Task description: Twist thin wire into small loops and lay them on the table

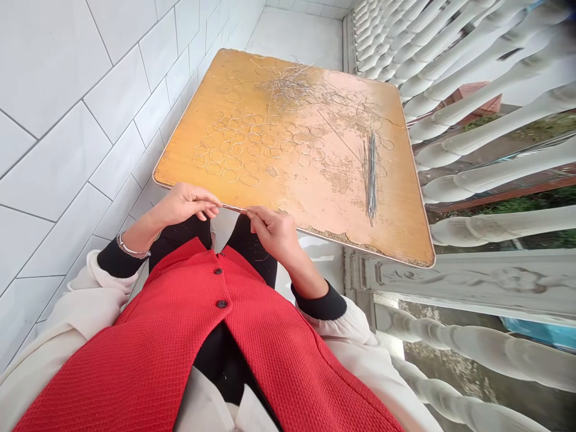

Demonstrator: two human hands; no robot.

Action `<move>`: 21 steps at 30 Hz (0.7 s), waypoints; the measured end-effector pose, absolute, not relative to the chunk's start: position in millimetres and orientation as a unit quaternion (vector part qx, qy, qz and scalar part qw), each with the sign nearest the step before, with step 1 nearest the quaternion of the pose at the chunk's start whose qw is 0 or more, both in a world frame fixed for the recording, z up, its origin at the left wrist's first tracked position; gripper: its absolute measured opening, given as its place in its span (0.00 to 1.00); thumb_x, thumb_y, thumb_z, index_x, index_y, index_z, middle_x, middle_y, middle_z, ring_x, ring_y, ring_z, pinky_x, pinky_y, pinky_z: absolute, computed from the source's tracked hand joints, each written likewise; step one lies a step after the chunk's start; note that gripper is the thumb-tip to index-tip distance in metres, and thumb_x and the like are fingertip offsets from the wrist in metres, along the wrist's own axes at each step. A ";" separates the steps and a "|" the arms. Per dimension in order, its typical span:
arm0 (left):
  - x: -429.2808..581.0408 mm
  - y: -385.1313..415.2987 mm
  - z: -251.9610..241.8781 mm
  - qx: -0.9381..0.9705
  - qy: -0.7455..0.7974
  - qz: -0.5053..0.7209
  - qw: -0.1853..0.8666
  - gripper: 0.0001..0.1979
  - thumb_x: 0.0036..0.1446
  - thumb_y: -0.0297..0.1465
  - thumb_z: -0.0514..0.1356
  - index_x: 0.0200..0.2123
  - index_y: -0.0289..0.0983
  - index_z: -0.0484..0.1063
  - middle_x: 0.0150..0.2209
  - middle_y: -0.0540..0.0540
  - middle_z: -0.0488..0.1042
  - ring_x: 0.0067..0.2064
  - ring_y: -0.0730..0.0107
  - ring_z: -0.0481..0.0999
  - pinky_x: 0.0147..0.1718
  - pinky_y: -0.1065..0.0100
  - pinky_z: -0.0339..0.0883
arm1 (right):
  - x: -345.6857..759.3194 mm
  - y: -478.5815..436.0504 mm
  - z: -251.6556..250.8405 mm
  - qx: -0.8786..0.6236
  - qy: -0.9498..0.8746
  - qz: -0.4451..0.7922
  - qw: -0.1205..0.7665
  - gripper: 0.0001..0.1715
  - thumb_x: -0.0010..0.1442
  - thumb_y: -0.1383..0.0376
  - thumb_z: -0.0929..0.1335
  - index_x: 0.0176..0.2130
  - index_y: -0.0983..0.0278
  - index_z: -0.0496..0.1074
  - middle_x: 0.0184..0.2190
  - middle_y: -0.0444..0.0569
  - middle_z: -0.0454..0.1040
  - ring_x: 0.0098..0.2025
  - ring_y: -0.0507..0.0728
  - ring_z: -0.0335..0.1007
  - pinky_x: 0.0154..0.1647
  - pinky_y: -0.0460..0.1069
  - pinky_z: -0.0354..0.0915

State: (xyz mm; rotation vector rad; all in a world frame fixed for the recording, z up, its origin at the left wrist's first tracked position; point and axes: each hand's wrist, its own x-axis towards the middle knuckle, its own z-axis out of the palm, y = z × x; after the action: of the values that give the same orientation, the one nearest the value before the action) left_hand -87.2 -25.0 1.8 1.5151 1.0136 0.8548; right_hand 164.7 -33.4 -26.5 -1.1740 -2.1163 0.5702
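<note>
Between my two hands, at the near edge of the table, stretches a thin piece of wire (233, 208). My left hand (191, 203) pinches one end with thumb and fingers. The other end is gripped by my right hand (271, 228), its fingers curled around it. Just beyond my hands, many thin wire rings (233, 162) lie spread over the left and middle of the table (310, 204). A bundle of straight wires (371, 180) rests on the right side. Toward the far edge sits a tangled heap of wire pieces (290, 87).
A white tiled wall (126, 78) runs along the left. On the right stands a white balustrade (486, 174) close to the table's edge. Loose single wires (335, 129) are scattered over the table's middle. My knees (256, 246) are under the near edge.
</note>
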 end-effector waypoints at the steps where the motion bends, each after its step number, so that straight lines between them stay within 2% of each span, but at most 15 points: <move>1: -88.9 -25.3 3.5 0.647 0.434 0.350 0.520 0.10 0.56 0.36 0.65 0.35 0.36 0.82 0.31 0.42 0.82 0.32 0.65 0.83 0.31 0.67 0.79 | 165.8 -33.2 -26.9 -0.442 -0.819 0.184 0.317 0.18 0.68 0.60 0.61 0.39 0.62 0.78 0.22 0.47 0.76 0.24 0.53 0.70 0.29 0.47 0.63; 4: -92.8 -28.0 5.9 0.684 0.476 0.321 0.449 0.08 0.58 0.31 0.61 0.34 0.36 0.81 0.29 0.44 0.81 0.29 0.68 0.81 0.31 0.67 0.77 | 169.2 -33.5 -29.4 -0.427 -0.851 0.094 0.291 0.18 0.68 0.62 0.61 0.38 0.62 0.78 0.27 0.50 0.80 0.27 0.54 0.73 0.29 0.47 0.61; 7: -95.9 -34.3 8.7 0.734 0.538 0.285 0.302 0.10 0.58 0.26 0.58 0.33 0.38 0.81 0.27 0.46 0.80 0.29 0.66 0.79 0.35 0.64 0.75 | 172.4 -34.7 -31.0 -0.441 -0.856 0.019 0.268 0.17 0.67 0.65 0.61 0.37 0.62 0.78 0.26 0.50 0.79 0.26 0.54 0.72 0.27 0.48 0.57; 9: -94.3 -39.9 12.1 0.753 0.570 0.264 0.195 0.11 0.59 0.26 0.57 0.35 0.37 0.81 0.30 0.44 0.81 0.33 0.61 0.80 0.39 0.61 0.73 | 172.5 -35.9 -30.6 -0.462 -0.846 -0.004 0.267 0.17 0.66 0.68 0.60 0.35 0.63 0.77 0.25 0.51 0.78 0.25 0.55 0.71 0.27 0.49 0.55; 12: -80.5 -46.7 15.4 0.771 0.571 0.261 0.103 0.12 0.61 0.31 0.59 0.45 0.37 0.79 0.40 0.40 0.81 0.42 0.56 0.79 0.44 0.59 0.70 | 167.4 -38.0 -28.3 -0.471 -0.840 -0.004 0.269 0.17 0.66 0.69 0.60 0.35 0.63 0.77 0.24 0.51 0.77 0.26 0.56 0.72 0.27 0.49 0.55; 14: -66.2 -47.6 14.2 0.799 0.542 0.246 0.090 0.13 0.61 0.33 0.61 0.47 0.38 0.78 0.42 0.41 0.80 0.44 0.57 0.78 0.44 0.61 0.68 | 162.2 -39.0 -26.6 -0.459 -0.846 0.003 0.271 0.17 0.67 0.68 0.60 0.36 0.63 0.77 0.26 0.51 0.79 0.28 0.56 0.74 0.28 0.48 0.57; 18: -47.9 -40.5 8.6 0.820 0.528 0.194 0.106 0.09 0.63 0.33 0.58 0.35 0.37 0.79 0.33 0.42 0.79 0.37 0.58 0.77 0.39 0.62 0.67 | 158.7 -38.0 -23.8 -0.438 -0.852 0.032 0.285 0.18 0.69 0.65 0.60 0.40 0.64 0.78 0.30 0.52 0.81 0.31 0.57 0.76 0.30 0.48 0.61; 21: -47.3 -32.9 7.0 0.806 0.531 0.229 0.126 0.11 0.62 0.32 0.59 0.29 0.37 0.77 0.28 0.42 0.77 0.35 0.58 0.77 0.37 0.62 0.66 | 161.7 -35.1 -22.9 -0.460 -0.831 0.064 0.307 0.18 0.69 0.62 0.61 0.38 0.63 0.78 0.29 0.52 0.80 0.31 0.56 0.75 0.31 0.49 0.62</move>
State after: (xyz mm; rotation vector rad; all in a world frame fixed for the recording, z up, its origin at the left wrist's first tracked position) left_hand -47.3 -32.9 7.0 2.3477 1.5446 0.6663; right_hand 161.7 -35.1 -22.9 -1.2161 -2.1989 0.1684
